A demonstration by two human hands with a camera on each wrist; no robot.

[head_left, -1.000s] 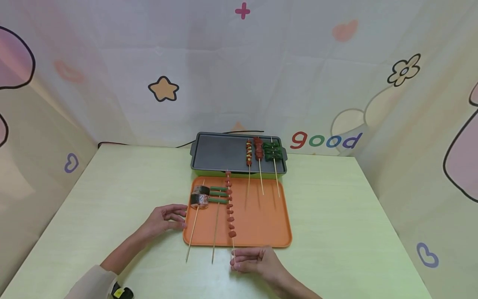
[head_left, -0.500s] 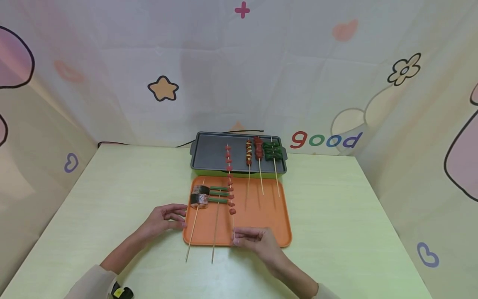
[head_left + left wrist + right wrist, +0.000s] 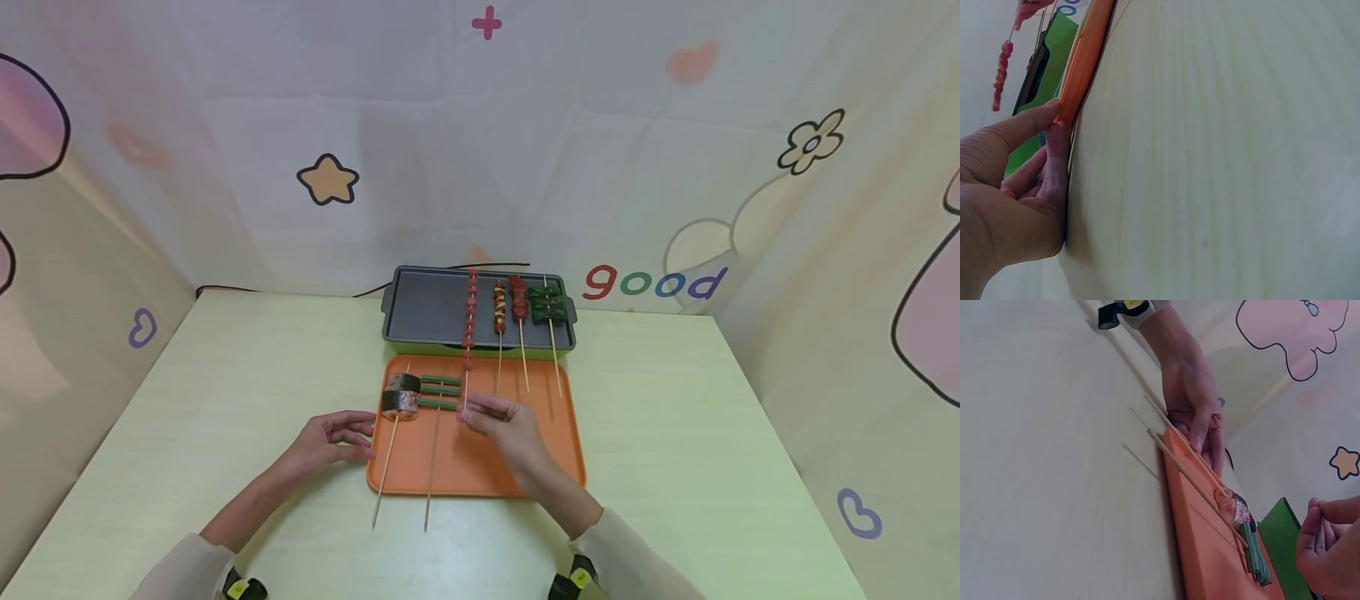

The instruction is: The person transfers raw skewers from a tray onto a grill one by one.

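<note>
My right hand (image 3: pixel 510 433) pinches the bare stick end of a long skewer of small red pieces (image 3: pixel 471 312), whose far part lies over the grey grill plate (image 3: pixel 431 304). In the left wrist view this red skewer (image 3: pixel 1001 75) slants downward from the fingers. My left hand (image 3: pixel 326 437) holds the left edge of the orange tray (image 3: pixel 480 471), thumb and finger at its rim in the left wrist view. A skewer of dark-skinned fish-like rolls (image 3: pixel 401 400) and a skewer of green stalks (image 3: pixel 438 391) lie on the tray's left half, sticks overhanging the front edge.
On the grill's right side lie a red-and-yellow skewer (image 3: pixel 500 308), a chunky red meat skewer (image 3: pixel 519 298) and a green leafy skewer (image 3: pixel 547 304), sticks pointing forward over the tray. A black cable (image 3: pixel 372 290) runs behind the grill. A printed curtain (image 3: pixel 480 125) hangs behind.
My right hand has carried the red skewer forward from the tray's front edge, its pieces now over the grill plate beside the red-and-yellow skewer. My left hand stays at the tray edge.
</note>
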